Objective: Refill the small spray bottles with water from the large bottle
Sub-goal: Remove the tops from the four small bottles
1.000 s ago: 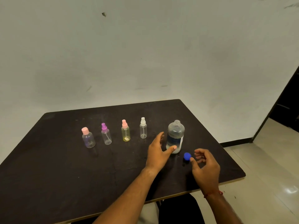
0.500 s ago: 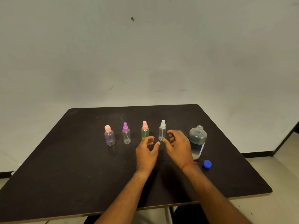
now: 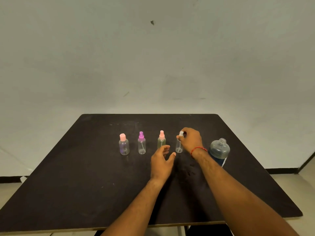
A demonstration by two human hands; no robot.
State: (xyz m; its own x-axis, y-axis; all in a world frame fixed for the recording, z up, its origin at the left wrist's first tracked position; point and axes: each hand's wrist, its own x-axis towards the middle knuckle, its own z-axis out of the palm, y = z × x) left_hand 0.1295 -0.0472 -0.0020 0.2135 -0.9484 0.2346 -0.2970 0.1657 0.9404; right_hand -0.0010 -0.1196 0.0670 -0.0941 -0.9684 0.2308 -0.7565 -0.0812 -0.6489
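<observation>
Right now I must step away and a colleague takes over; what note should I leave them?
Right hand pinches the white spray top of the clear bottle, rightmost of four small ones on the table.
Left hand open near its base, holding nothing.
Large bottle stands uncapped to the right.
Done: large bottle opened.
Left: unscrew this top, fill, recap; repeat for the pink-sprayer bottle, purple-sprayer bottle and pink-cap bottle, all capped.

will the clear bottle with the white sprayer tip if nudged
Probably: the small clear white-topped spray bottle is tall, narrow and looks empty, so likely light and tippy. The right hand pinching its top should steady it.
</observation>
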